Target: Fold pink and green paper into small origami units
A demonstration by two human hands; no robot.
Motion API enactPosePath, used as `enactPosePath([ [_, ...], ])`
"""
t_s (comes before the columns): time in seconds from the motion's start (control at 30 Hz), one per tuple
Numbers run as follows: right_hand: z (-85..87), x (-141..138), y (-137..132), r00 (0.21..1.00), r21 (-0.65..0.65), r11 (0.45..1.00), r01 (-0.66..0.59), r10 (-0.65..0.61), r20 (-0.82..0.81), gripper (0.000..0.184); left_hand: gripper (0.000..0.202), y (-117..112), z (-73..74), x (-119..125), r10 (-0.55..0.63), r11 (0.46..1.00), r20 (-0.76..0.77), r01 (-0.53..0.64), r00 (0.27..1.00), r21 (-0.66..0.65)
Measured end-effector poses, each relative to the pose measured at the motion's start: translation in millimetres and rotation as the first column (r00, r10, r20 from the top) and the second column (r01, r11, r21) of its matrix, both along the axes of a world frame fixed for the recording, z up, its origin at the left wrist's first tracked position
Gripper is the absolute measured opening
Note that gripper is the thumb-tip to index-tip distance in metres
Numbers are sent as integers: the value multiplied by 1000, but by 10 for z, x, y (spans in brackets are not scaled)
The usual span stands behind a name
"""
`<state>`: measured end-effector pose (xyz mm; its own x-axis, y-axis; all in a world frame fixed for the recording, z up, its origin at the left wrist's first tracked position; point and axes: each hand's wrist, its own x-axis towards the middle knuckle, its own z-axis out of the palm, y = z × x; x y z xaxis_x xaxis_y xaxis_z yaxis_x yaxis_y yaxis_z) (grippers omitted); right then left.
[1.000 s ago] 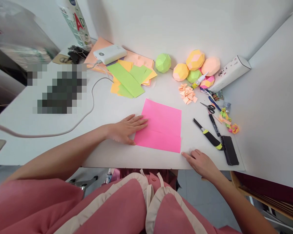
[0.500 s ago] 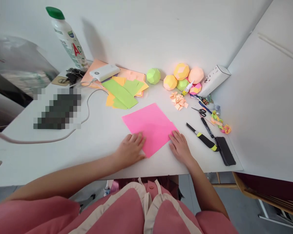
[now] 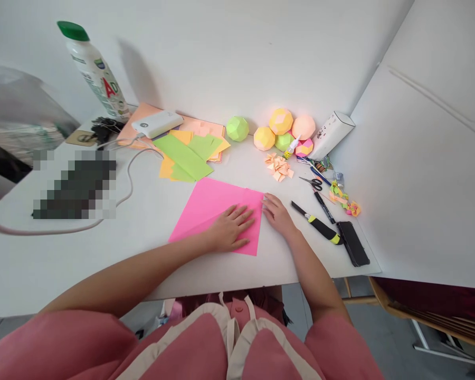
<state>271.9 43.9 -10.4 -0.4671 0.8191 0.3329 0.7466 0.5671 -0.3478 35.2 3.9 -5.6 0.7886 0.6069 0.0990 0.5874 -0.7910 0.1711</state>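
A bright pink sheet of paper (image 3: 206, 206) lies flat on the white table in front of me. My left hand (image 3: 231, 228) rests on it palm down, fingers stretched towards the right edge. Beside that edge, my right hand (image 3: 277, 215) has its fingertips at the paper's upper right corner, fingers extended and slightly bent. Neither hand grips anything visible. To the right of my right hand lies a black and yellow utility knife (image 3: 320, 227).
Green and orange paper (image 3: 186, 153) lies behind, near a white power bank (image 3: 158, 124). Several paper balls (image 3: 281, 121), small scissors (image 3: 314, 183), a marker (image 3: 324, 207) and a black phone (image 3: 353, 243) sit right. A white cable (image 3: 129, 174) crosses the left; a bottle (image 3: 98, 79) stands behind it.
The pink sheet has turned, its right edge now running nearly straight towards me. My left hand has moved from its lower left edge onto the sheet; my right hand has shifted up to the corner.
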Motion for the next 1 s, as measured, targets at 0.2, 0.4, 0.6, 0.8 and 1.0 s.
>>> enactPosePath([
  [0.2, 182, 661, -544, 860, 225, 864, 451, -488, 151, 35, 62, -38, -107, 93, 197, 978, 2, -196, 980, -69],
  [0.4, 170, 1035, -1017, 695, 261, 783, 565, -622, 361, 45, 55, 62, 98, 153, 359, 865, -60, -356, 931, -353],
  [0.6, 161, 1202, -875, 646, 259, 757, 599, -649, 402, 40, 72, 136, 245, -41, 199, 861, -129, -236, 971, -450],
  [0.8, 325, 1129, -966, 839, 224, 873, 433, -481, 253, 37, 61, 111, 98, -161, 120, 964, -69, -133, 990, -229],
  [1.0, 576, 735, -1642, 985, -117, 987, 114, -96, 145, 45, 60, 107, -18, -163, 112, 992, -27, -113, 993, -53],
])
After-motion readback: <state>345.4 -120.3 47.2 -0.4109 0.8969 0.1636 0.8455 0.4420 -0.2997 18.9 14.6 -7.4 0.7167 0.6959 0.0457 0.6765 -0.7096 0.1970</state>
